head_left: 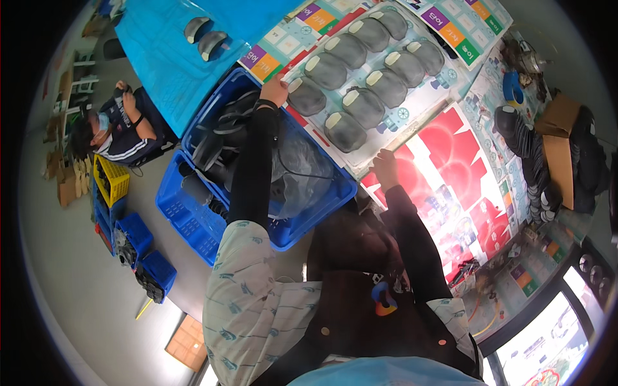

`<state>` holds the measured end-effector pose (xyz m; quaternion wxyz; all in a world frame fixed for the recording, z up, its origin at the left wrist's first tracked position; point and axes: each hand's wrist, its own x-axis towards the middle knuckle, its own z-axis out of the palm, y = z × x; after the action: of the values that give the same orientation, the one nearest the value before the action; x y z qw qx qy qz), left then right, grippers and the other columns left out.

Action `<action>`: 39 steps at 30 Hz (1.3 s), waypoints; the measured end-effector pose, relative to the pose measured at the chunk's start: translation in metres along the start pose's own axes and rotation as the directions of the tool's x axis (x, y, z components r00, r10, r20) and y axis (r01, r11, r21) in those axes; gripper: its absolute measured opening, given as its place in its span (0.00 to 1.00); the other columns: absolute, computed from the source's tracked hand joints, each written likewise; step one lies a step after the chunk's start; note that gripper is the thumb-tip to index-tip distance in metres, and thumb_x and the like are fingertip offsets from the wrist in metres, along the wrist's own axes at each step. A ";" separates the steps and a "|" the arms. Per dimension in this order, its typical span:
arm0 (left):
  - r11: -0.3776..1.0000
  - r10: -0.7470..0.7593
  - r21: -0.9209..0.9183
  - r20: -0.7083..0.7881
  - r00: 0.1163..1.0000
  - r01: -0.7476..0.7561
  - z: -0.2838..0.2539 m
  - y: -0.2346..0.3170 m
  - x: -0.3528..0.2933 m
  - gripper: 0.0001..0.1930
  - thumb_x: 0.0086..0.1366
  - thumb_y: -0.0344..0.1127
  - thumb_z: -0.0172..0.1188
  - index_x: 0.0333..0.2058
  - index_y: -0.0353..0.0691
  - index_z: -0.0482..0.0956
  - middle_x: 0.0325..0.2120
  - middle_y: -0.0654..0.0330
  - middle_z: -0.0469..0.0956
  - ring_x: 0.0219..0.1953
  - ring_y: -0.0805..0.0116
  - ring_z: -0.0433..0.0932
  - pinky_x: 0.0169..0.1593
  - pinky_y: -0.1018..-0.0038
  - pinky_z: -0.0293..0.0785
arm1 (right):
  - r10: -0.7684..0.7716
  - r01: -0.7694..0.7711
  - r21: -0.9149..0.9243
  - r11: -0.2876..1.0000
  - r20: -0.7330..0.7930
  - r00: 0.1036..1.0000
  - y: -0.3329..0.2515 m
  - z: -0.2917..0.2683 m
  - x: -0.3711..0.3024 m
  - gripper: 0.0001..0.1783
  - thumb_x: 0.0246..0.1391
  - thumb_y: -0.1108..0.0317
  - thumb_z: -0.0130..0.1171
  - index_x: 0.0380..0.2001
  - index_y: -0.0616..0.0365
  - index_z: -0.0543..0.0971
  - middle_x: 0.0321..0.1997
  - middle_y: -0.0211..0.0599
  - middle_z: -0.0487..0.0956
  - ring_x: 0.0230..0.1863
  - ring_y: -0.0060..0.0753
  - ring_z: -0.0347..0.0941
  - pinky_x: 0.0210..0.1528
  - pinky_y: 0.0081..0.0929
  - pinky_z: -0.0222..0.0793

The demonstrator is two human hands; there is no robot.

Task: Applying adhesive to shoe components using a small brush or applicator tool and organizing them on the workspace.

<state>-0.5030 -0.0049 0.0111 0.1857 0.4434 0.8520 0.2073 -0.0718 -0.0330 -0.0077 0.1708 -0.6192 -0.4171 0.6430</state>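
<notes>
Hands apart on desk [463, 161]: left hand [275, 90] touches a grey shoe-upper piece [306, 96] above the blue crate [322, 206]; right hand [385, 164] presses the sheet edge [360, 164].

Nine grey shoe pieces [364, 106] lie on the printed sheet [421, 103] in three rows of three. Two more grey pieces [205, 37] sit on the blue cloth [161, 58]. Two large blue crates [322, 202] stand beside the table.
</notes>
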 end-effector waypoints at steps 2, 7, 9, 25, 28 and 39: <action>0.995 -0.008 -0.103 0.044 0.999 0.013 0.005 0.001 -0.005 0.18 0.62 0.33 0.56 0.51 0.37 0.77 0.41 0.46 0.82 0.45 0.47 0.81 0.51 0.56 0.75 | 0.043 -0.046 -0.042 0.998 -0.065 0.997 0.007 0.010 0.007 0.31 0.51 0.75 0.55 0.60 0.69 0.66 0.57 0.50 0.72 0.40 0.42 0.79 0.37 0.32 0.78; 0.995 0.020 0.100 -0.088 0.996 -0.011 -0.004 -0.020 0.003 0.20 0.59 0.31 0.56 0.50 0.35 0.78 0.44 0.44 0.81 0.50 0.48 0.79 0.55 0.60 0.74 | 0.186 -0.165 0.271 0.948 -0.053 0.981 0.009 0.032 0.015 0.33 0.50 0.78 0.56 0.62 0.66 0.64 0.55 0.50 0.71 0.47 0.42 0.76 0.37 0.35 0.79; 0.998 0.029 0.065 -0.095 0.995 -0.023 0.000 -0.019 0.009 0.18 0.59 0.32 0.56 0.48 0.36 0.80 0.45 0.44 0.81 0.51 0.47 0.78 0.55 0.60 0.74 | 0.163 -0.146 0.272 0.951 -0.043 0.986 0.017 0.026 0.024 0.31 0.52 0.76 0.57 0.61 0.65 0.64 0.53 0.47 0.72 0.48 0.42 0.75 0.41 0.38 0.79; 0.909 -0.056 -0.384 0.269 0.961 0.161 0.044 -0.042 0.034 0.16 0.66 0.41 0.59 0.42 0.34 0.81 0.30 0.50 0.83 0.34 0.56 0.85 0.35 0.67 0.79 | -0.250 0.233 0.191 0.953 0.066 0.966 0.110 -0.014 0.063 0.15 0.66 0.66 0.44 0.54 0.46 0.66 0.44 0.30 0.74 0.52 0.32 0.71 0.55 0.42 0.70; 0.934 -0.037 -0.336 0.254 0.967 0.124 0.018 -0.041 0.035 0.15 0.65 0.40 0.58 0.43 0.34 0.81 0.31 0.51 0.83 0.33 0.57 0.85 0.33 0.68 0.81 | 0.057 -0.051 0.036 0.998 -0.206 0.977 0.055 0.010 0.051 0.19 0.62 0.69 0.50 0.56 0.54 0.67 0.40 0.34 0.74 0.43 0.30 0.72 0.45 0.40 0.74; 0.856 -0.113 -0.443 0.346 0.931 0.268 0.012 -0.008 0.019 0.16 0.65 0.38 0.53 0.47 0.40 0.81 0.31 0.55 0.82 0.30 0.64 0.82 0.32 0.70 0.79 | 0.273 -0.219 0.274 0.936 -0.180 0.945 -0.030 -0.004 0.011 0.24 0.59 0.66 0.62 0.54 0.61 0.66 0.39 0.36 0.74 0.37 0.33 0.77 0.35 0.34 0.76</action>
<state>-0.5127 0.0096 -0.0053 0.4407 0.3221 0.7736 0.3218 -0.0786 -0.0052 0.0079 0.2094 -0.7061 -0.2304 0.6360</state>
